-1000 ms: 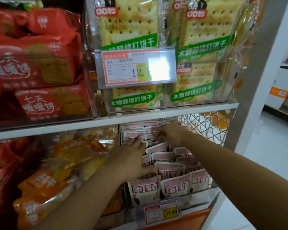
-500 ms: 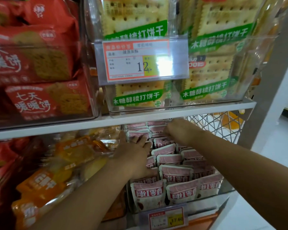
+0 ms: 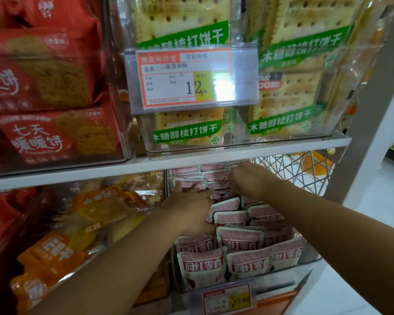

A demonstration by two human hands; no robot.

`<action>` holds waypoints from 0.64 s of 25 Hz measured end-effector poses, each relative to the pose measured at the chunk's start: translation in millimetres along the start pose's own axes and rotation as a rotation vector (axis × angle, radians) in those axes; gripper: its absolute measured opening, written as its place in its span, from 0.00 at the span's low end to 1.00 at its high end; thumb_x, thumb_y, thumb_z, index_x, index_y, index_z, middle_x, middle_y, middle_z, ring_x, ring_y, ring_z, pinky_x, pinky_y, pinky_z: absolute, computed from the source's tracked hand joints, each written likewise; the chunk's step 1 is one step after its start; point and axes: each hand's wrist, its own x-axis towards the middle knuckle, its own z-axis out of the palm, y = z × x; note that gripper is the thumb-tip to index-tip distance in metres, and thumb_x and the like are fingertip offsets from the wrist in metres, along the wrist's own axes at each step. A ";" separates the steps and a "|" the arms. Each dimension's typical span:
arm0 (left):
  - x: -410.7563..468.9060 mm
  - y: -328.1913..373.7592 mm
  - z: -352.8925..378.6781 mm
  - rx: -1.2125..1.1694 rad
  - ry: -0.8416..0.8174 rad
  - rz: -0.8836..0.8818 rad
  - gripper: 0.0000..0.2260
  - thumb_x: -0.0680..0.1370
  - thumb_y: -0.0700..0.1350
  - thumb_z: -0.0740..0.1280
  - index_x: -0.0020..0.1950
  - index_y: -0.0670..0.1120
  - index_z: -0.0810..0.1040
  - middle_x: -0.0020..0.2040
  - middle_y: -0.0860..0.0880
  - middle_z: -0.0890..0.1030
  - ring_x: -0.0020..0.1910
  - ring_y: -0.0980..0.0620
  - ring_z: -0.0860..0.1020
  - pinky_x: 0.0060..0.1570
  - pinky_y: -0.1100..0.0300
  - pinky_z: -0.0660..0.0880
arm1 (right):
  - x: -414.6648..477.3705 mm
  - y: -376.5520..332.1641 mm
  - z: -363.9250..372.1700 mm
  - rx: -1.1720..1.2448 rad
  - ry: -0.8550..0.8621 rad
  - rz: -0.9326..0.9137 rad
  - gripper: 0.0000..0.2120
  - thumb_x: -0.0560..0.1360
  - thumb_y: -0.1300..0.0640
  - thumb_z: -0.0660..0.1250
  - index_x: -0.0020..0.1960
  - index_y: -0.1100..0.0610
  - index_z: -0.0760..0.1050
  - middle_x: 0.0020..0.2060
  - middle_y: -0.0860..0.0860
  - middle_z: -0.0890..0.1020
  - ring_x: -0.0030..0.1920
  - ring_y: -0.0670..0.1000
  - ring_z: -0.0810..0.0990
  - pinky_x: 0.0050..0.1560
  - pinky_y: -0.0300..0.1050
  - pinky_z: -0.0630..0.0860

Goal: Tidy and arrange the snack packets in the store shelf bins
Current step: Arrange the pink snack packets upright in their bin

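Several small pink-and-white snack packets (image 3: pixel 243 243) stand in rows in a clear bin (image 3: pixel 311 261) on the lower shelf. My left hand (image 3: pixel 190 210) reaches in from the left; its fingers lie stretched over the packets in the middle-left rows and press on them. Further back, just under the shelf board, my right hand (image 3: pixel 248 180) has its fingers curled down into the rear packets (image 3: pixel 214 176) and grips them. Its fingertips are hidden among the packets.
Orange snack bags (image 3: pixel 55 253) fill the bin to the left. A white shelf board (image 3: pixel 146 165) runs just above my hands, carrying cracker packs (image 3: pixel 184 133) and red biscuit packs (image 3: pixel 55 137). A wire basket (image 3: pixel 291 171) sits behind right. A price tag (image 3: pixel 226 300) hangs on the bin front.
Both hands have reached a little deeper toward the back rows of the pink packets. The camera has come closer and tilted down slightly.
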 end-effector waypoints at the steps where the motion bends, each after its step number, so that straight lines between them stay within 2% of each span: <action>1: -0.4 -0.5 0.8 -0.005 0.000 -0.002 0.31 0.77 0.62 0.59 0.75 0.49 0.60 0.78 0.52 0.47 0.77 0.47 0.49 0.71 0.35 0.43 | -1.9 0.7 1.8 0.032 0.028 0.028 0.06 0.71 0.63 0.63 0.42 0.63 0.78 0.43 0.62 0.81 0.46 0.60 0.80 0.40 0.43 0.68; 6: -3.9 0.7 4.3 0.011 0.050 0.007 0.33 0.77 0.60 0.60 0.77 0.49 0.53 0.78 0.53 0.41 0.76 0.48 0.51 0.71 0.36 0.42 | -9.7 13.6 3.4 0.283 0.014 0.033 0.09 0.74 0.57 0.66 0.48 0.60 0.83 0.46 0.57 0.83 0.50 0.55 0.79 0.44 0.40 0.67; 10: -3.0 2.4 5.6 0.014 0.095 0.007 0.33 0.76 0.60 0.61 0.77 0.49 0.55 0.78 0.53 0.49 0.74 0.49 0.59 0.71 0.36 0.42 | -8.4 19.1 12.2 0.345 0.038 0.095 0.09 0.75 0.55 0.66 0.47 0.58 0.83 0.45 0.54 0.83 0.50 0.54 0.79 0.46 0.42 0.71; 12: -1.3 1.8 5.9 0.023 0.091 -0.002 0.33 0.76 0.61 0.60 0.77 0.49 0.54 0.78 0.53 0.51 0.75 0.49 0.57 0.71 0.35 0.43 | -6.5 16.8 23.9 0.331 0.062 0.141 0.10 0.75 0.54 0.65 0.45 0.58 0.81 0.42 0.54 0.80 0.49 0.56 0.79 0.46 0.44 0.72; 16: 0.0 2.8 4.0 0.031 0.051 -0.014 0.34 0.76 0.62 0.59 0.77 0.50 0.53 0.78 0.52 0.47 0.76 0.48 0.51 0.71 0.37 0.44 | -9.5 9.9 33.5 0.370 0.121 0.238 0.11 0.76 0.51 0.62 0.45 0.56 0.79 0.43 0.56 0.82 0.47 0.58 0.80 0.43 0.45 0.72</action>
